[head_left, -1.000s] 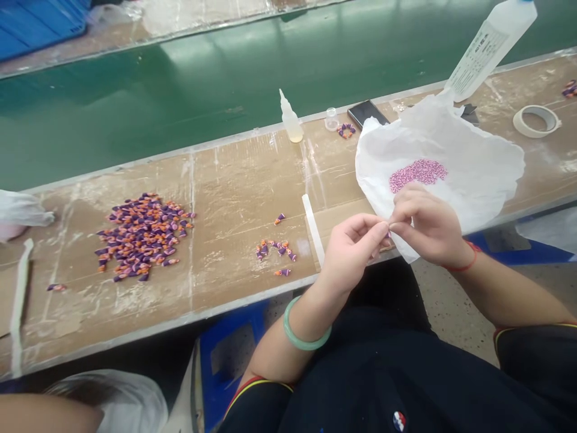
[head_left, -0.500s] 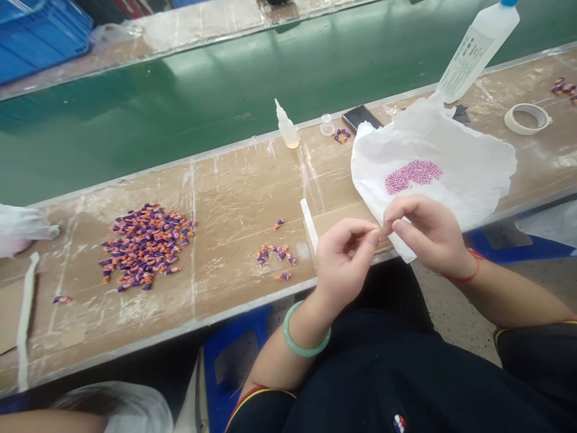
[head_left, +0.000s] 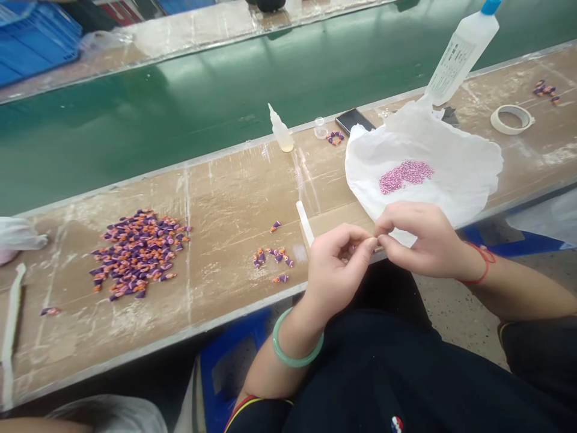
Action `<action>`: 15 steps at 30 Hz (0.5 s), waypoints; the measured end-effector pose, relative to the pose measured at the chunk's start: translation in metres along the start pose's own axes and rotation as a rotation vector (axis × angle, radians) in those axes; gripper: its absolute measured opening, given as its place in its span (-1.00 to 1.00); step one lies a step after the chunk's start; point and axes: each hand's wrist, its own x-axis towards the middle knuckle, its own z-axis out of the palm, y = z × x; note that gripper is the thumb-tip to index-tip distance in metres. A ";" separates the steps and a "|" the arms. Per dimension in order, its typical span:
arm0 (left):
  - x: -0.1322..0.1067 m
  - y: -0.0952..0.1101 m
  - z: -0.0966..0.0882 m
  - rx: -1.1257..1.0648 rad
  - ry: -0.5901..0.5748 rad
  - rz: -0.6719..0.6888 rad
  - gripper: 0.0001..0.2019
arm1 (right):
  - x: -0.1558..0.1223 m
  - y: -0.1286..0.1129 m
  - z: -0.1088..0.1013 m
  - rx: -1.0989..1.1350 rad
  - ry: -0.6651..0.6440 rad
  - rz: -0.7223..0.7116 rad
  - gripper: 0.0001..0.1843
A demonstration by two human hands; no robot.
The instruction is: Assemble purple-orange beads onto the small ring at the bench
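Note:
My left hand (head_left: pixel 336 267) and my right hand (head_left: pixel 417 237) meet fingertip to fingertip at the front edge of the bench, both pinched closed on something too small to make out. Just beyond them lies a crumpled white paper sheet (head_left: pixel 455 162) with a small heap of pink beads (head_left: pixel 406 175) on it. A few purple-and-orange cone pieces (head_left: pixel 273 258) lie left of my left hand. A big pile of the same pieces (head_left: pixel 137 252) sits farther left. My left wrist wears a green bangle, my right a red string.
A small glue bottle (head_left: pixel 280 129), a tiny clear cup (head_left: pixel 320 127), a phone (head_left: pixel 354 119), a large white bottle (head_left: pixel 457 57) and a tape roll (head_left: pixel 511 118) line the back of the cardboard-covered bench (head_left: pixel 225 198). A green conveyor belt (head_left: pixel 180 102) runs behind. Blue crates (head_left: pixel 31 45) are at far left.
The view has shifted slightly, so everything sits a little left and lower. My hands stay pinched together, with the right fingers curling a bit lower.

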 end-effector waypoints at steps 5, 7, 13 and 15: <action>0.001 -0.002 0.000 0.015 -0.009 -0.011 -0.85 | -0.002 0.002 0.001 -0.029 0.002 -0.036 -0.86; 0.001 -0.002 0.000 0.014 -0.012 -0.020 -0.84 | -0.002 0.004 0.003 -0.040 0.000 -0.042 -0.86; 0.001 -0.003 -0.003 -0.144 -0.029 -0.112 -0.86 | 0.000 0.006 0.004 0.144 -0.070 0.092 -0.85; 0.000 -0.005 -0.006 -0.254 -0.007 -0.154 -0.85 | 0.001 0.006 0.002 0.216 -0.119 0.134 -0.84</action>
